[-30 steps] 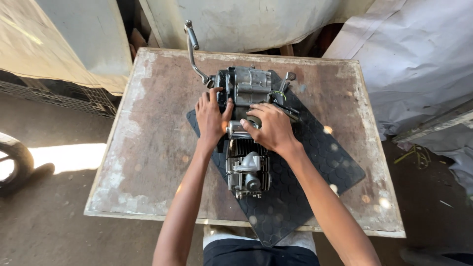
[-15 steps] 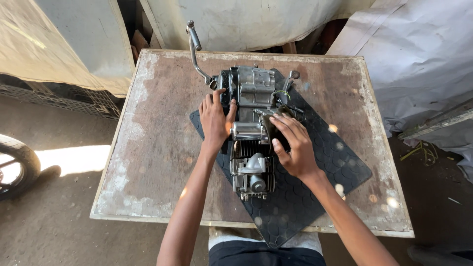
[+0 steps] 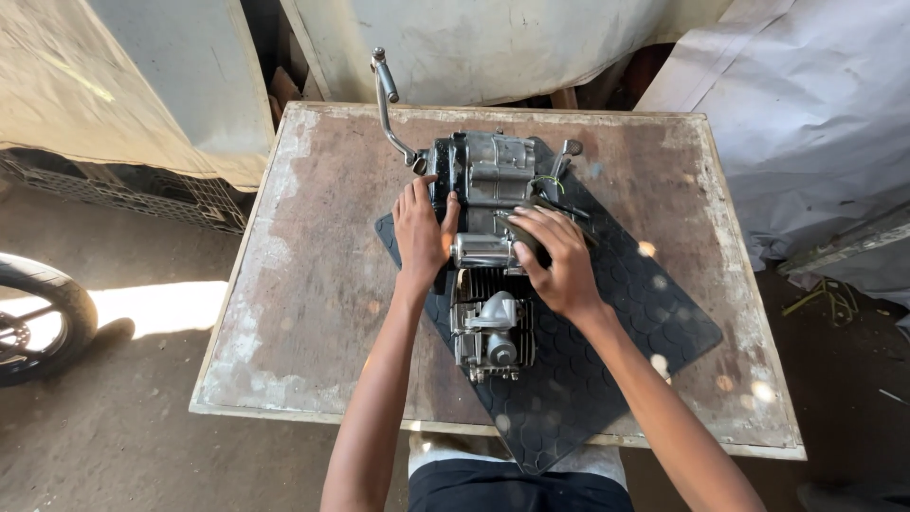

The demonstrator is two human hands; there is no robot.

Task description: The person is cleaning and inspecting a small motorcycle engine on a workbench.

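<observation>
A small grey motorcycle engine (image 3: 488,313) lies on a black rubber mat (image 3: 607,360) in the middle of a worn wooden table (image 3: 313,275). Its bent kick lever (image 3: 387,104) sticks out toward the far left. My left hand (image 3: 422,232) rests flat against the engine's left side, fingers spread. My right hand (image 3: 559,256) is curled over a dark part on the engine's right side, beside a shiny metal cylinder (image 3: 479,250).
A motorcycle wheel (image 3: 33,318) stands on the dirt floor at the left. Pale sheets lean behind the table, with a white tarp (image 3: 815,123) at the right. A dark plastic crate (image 3: 142,194) lies at the left under a sheet.
My right hand slid from the engine's top centre to its right side. The left hand stayed against the left side. The view shifted slightly.
</observation>
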